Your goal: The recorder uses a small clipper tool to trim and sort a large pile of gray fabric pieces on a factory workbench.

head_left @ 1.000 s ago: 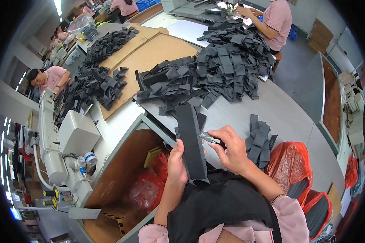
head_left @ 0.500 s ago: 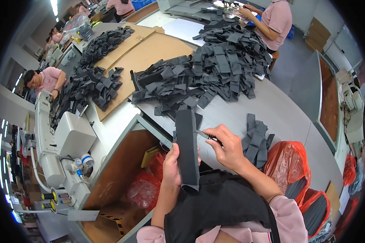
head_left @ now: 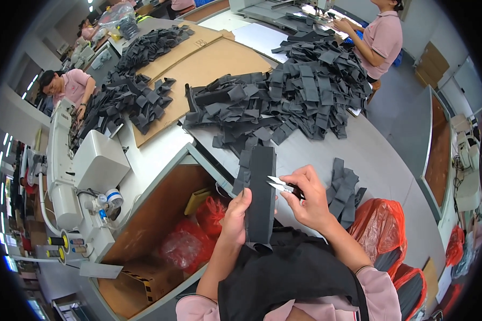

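Note:
My left hand [head_left: 238, 215] is closed around a long dark grey fabric strip [head_left: 261, 195], held upright in front of me with the thumb on its near face. Small thread snips [head_left: 288, 188] are gripped in my right hand [head_left: 311, 202]. Their two bright blades stand apart, and the tips lie over the right part of the strip; whether they touch it I cannot tell. Beyond my hands, a large heap of similar strips [head_left: 318, 88] covers the table. A smaller pile of strips [head_left: 344, 190] lies right of my right hand.
On the left stands a white sewing machine [head_left: 99, 163] with thread spools. An open wooden compartment [head_left: 147, 235] below holds red plastic bags. Red bags [head_left: 380, 227] with dark cloth sit at my right. Brown cardboard [head_left: 225, 59] lies under more strips. Co-workers sit at left and far right.
The snips' blades have come over the strip's face from its right edge and now show spread apart. The whole view has shifted a little, so the surroundings sit further right at the top.

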`<action>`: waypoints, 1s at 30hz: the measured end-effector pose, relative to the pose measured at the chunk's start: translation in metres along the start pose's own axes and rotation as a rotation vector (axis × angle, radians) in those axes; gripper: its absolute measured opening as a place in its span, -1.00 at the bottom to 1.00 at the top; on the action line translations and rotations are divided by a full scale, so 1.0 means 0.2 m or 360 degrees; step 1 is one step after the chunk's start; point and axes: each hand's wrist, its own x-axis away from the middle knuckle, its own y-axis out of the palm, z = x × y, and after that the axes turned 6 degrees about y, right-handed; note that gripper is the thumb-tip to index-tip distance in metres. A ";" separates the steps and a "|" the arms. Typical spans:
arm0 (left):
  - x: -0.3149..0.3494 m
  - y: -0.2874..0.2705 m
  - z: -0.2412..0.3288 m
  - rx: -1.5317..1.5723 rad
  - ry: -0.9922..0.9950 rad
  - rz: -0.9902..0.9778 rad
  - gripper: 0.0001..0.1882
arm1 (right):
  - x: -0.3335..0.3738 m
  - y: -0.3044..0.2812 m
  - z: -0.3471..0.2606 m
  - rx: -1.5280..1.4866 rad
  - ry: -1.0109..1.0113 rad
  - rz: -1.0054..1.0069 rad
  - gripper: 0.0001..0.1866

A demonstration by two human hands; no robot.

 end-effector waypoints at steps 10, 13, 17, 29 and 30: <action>0.01 0.00 -0.02 -0.0129 -0.0043 -0.0011 -0.53 | -0.02 0.04 0.03 0.0230 -0.0263 0.0005 -0.75; 0.01 -0.01 -0.04 -0.0272 -0.0006 0.0015 -0.53 | 0.01 0.05 0.06 0.0262 -0.0287 0.0028 -0.75; 0.02 0.08 -0.01 -0.0010 -0.0005 -0.0142 -0.42 | -0.02 0.03 0.08 -0.0401 0.0173 0.0097 -0.75; -0.01 -0.02 0.01 0.0542 -0.0292 -0.0683 -0.20 | -0.11 -0.04 0.11 -0.0322 0.0199 -0.0226 -0.78; -0.01 -0.02 0.01 0.0572 -0.0312 -0.0716 -0.21 | -0.12 -0.05 0.10 -0.0354 0.0198 -0.0277 -0.78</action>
